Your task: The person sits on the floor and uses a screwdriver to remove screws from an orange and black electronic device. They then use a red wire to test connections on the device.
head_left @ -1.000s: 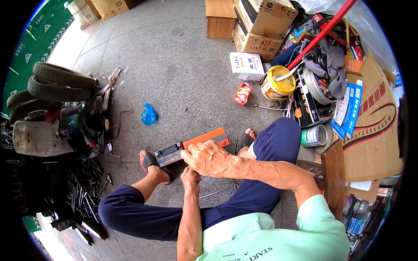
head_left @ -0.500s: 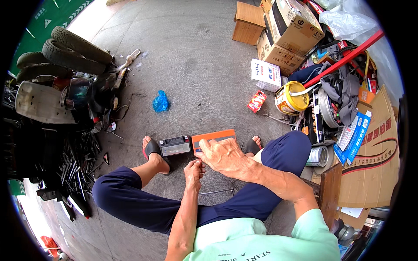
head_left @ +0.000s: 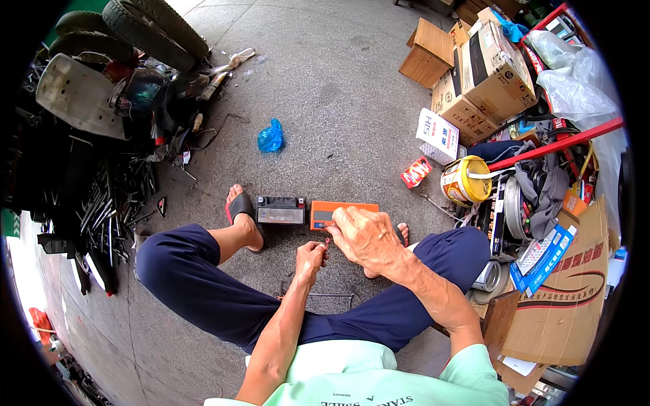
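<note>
On the floor between my feet stand a black battery (head_left: pixel 281 210) with a grey label and, right beside it, an orange box-shaped item (head_left: pixel 344 205) with a grey panel. My left hand (head_left: pixel 311 258) is closed in a pinch just in front of them. A tiny reddish piece (head_left: pixel 328 241) shows at its fingertips, too small to name. My right hand (head_left: pixel 369 238) is bent with its fingers curled together, partly covering the orange item from above. Its fingertips are close to the reddish piece; what they grip is hidden. A thin metal rod (head_left: pixel 330 295) lies on the floor between my legs.
A crumpled blue plastic bag (head_left: pixel 271 137) lies ahead. Tyres (head_left: pixel 145 30) and a heap of metal tools (head_left: pixel 108 210) crowd the left. On the right are cardboard boxes (head_left: pixel 497 71), a yellow-lidded bucket (head_left: pixel 467 181), a red bar (head_left: pixel 562 143) and flattened cardboard (head_left: pixel 562 298).
The view has shifted, so the surroundings sit differently in the picture. My hands remain near each other in front of the orange item, and the small reddish piece now shows between them.
</note>
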`<state>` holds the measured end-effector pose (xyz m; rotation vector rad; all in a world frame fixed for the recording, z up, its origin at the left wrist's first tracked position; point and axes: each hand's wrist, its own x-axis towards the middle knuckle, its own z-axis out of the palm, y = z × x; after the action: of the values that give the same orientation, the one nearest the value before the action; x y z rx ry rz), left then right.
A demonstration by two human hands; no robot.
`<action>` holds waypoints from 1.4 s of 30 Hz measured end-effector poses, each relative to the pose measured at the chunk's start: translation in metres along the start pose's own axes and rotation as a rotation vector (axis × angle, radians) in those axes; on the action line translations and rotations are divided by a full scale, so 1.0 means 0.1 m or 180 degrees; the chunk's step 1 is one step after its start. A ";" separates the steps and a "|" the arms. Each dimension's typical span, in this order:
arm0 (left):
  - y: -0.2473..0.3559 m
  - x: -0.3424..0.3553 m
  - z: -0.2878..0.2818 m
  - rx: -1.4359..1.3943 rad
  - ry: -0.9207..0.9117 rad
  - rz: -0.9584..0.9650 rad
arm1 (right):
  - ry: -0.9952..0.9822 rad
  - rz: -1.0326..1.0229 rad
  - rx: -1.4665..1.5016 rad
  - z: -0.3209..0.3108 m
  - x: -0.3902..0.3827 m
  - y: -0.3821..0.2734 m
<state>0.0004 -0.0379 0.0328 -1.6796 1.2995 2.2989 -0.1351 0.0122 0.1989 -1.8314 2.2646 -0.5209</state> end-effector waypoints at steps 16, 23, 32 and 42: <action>-0.02 0.02 0.00 -0.0046 -0.0066 -0.0053 | -0.0230 0.0080 -0.0256 -0.04 0.03 -0.02; -0.02 0.02 -0.02 0.0096 -0.0087 -0.0040 | 0.0229 -0.0314 -0.0009 -0.03 0.04 -0.06; -0.02 0.03 0.00 0.0060 -0.0062 -0.0106 | 0.0221 -0.0355 -0.0132 -0.05 0.04 -0.03; -0.01 0.01 -0.01 -0.0076 -0.0157 -0.0081 | 0.0153 -0.0097 -0.0072 0.02 0.04 0.00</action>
<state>0.0013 -0.0378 0.0313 -1.6253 1.2393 2.3352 -0.1353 0.0084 0.1971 -1.8867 2.2858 -0.5522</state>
